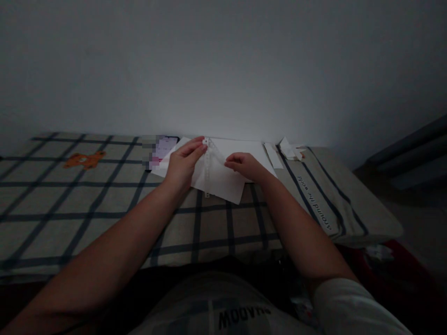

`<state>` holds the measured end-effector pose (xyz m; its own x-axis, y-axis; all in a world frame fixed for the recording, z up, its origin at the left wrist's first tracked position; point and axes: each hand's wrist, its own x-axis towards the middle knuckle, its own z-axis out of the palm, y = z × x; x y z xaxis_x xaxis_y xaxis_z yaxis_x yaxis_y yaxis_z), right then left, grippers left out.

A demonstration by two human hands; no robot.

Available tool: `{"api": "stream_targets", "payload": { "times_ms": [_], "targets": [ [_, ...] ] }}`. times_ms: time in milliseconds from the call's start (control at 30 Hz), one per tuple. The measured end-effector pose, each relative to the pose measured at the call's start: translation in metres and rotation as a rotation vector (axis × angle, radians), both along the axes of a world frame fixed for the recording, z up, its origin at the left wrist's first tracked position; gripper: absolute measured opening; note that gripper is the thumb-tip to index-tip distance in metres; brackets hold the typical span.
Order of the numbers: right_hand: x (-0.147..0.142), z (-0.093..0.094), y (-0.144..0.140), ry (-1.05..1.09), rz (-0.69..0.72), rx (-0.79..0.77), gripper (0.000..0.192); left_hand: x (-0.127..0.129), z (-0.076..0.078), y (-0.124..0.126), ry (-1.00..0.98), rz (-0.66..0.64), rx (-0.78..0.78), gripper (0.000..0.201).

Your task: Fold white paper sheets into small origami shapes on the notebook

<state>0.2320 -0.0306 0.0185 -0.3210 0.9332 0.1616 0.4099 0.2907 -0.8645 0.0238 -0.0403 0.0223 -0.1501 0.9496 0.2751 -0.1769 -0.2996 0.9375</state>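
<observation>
On the dim checked bed (104, 204) by the wall, I am pressing my left hand (184, 160) flat, grip released, on the white paper (223, 179); my right hand (244, 165) is pinching its fold, fingertips hidden. The phone (164, 149) beside it is blurred.

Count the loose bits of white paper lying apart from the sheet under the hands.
2: a narrow strip right of the sheet, and a small folded scrap further right by the wall. More may hide under the sheet.
</observation>
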Motion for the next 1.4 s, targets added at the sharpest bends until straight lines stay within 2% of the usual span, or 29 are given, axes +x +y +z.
{"api": "stream_targets", "payload": {
  "times_ms": [167, 367, 433, 500, 633, 733, 933, 1067, 1200, 1400],
  "targets": [
    [-0.004, 0.001, -0.009, -0.104, 0.150, -0.007, 0.025, 0.001, 0.003, -0.004, -0.140, -0.032, -0.061, 0.028],
    [-0.008, 0.008, -0.017, -0.143, 0.312, -0.046, 0.029, 0.003, -0.003, -0.002, -0.118, -0.037, -0.077, 0.030],
    [-0.008, 0.008, -0.016, -0.104, 0.278, -0.047, 0.032, 0.004, -0.006, -0.003, -0.077, -0.061, -0.084, 0.032],
    [-0.009, 0.008, -0.013, -0.028, 0.177, -0.004, 0.035, 0.005, -0.007, -0.005, -0.021, -0.087, -0.101, 0.033],
    [-0.012, 0.005, -0.010, 0.179, 0.021, 0.063, 0.030, 0.008, -0.007, -0.012, 0.115, -0.126, -0.124, 0.038],
    [-0.014, 0.004, -0.009, 0.244, 0.016, 0.062, 0.028, 0.010, -0.007, -0.015, 0.180, -0.155, -0.103, 0.037],
    [-0.016, 0.005, -0.010, 0.192, -0.028, 0.041, 0.015, 0.011, -0.007, -0.014, 0.188, -0.220, -0.090, 0.035],
    [-0.014, 0.010, -0.011, 0.184, -0.077, 0.044, 0.016, 0.010, -0.011, -0.013, 0.188, -0.274, -0.119, 0.034],
    [-0.013, 0.008, -0.009, 0.196, -0.124, 0.042, 0.017, 0.010, -0.013, -0.013, 0.199, -0.287, -0.140, 0.036],
    [-0.015, 0.004, -0.008, 0.231, -0.064, 0.005, 0.020, 0.009, -0.010, -0.013, 0.216, -0.250, -0.129, 0.032]
  ]
}}
